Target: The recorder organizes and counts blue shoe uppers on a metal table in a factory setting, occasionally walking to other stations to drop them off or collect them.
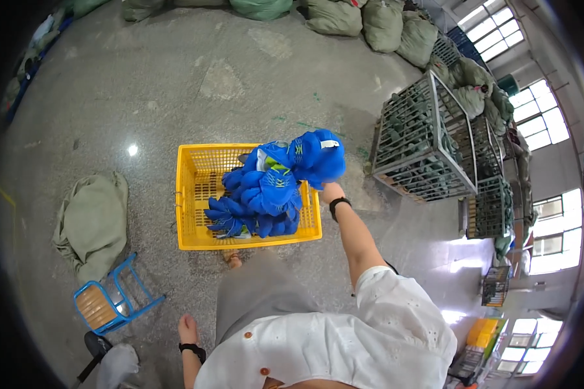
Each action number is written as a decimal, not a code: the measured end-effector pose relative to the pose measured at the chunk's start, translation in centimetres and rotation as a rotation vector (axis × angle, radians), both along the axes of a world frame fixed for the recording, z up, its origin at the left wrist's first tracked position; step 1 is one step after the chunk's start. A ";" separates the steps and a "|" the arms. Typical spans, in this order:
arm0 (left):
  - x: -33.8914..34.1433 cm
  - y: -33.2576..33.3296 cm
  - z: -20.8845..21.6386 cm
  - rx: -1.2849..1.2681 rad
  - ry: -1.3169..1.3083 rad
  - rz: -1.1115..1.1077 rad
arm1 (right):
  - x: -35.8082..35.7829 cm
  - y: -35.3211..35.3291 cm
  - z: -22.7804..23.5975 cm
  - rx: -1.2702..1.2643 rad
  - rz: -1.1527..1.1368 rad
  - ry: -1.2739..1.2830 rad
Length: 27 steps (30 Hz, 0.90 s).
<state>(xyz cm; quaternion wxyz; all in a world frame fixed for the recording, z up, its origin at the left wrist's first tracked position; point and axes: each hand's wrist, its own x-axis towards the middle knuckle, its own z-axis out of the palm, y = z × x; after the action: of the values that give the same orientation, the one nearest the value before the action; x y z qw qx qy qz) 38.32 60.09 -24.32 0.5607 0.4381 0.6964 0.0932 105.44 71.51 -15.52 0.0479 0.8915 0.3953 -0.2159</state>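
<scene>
Well, from where I stand, the right hand [331,192] has hold of a blue bundle [319,155] of curved, padded pieces, raised at the far right corner of the yellow basket [250,245]. The fingers are mostly hidden against the bundle, so I can't tell how deep the grip goes; it looks to be taken low, on the side nearest the person. The bundle hangs partly over the rim, with its left end close against the blue pieces [264,194] heaped in the basket, and I can't tell whether the two are joined.

With so much of the bundle lying beyond the fingers, I'd judge it prone to sagging or fanning apart. A firm grip round the whole thickness would serve better than a pinch on the outer piece, and the wrist should stay level. The padding looks soft, so squeezing hard would only dent it.

The left hand [187,329] hangs down by the person's side with nothing visible in it; whether its fingers are open or curled I can't make out. Brought under the bundle's far end, it would steady the load nicely. The basket sits on the floor [156,97], so bending the knees would spare the back.
</scene>
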 end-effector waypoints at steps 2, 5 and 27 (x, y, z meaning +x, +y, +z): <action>1.8 1.5 2.2 0.092 -0.075 0.021 | 3.8 1.7 -1.3 0.222 0.028 -0.030; 3.4 0.5 6.1 0.067 -0.123 0.142 | 6.0 6.7 -2.8 0.396 -0.387 0.288; 14.6 -22.4 8.2 0.228 0.194 0.332 | -13.1 12.0 25.8 0.568 0.977 0.786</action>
<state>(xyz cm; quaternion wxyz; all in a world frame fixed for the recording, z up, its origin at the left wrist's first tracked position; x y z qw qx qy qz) 52.91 37.74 -16.13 0.4149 0.3848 0.7946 0.2199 92.39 83.55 10.24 -0.2428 0.4446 0.7812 -0.3649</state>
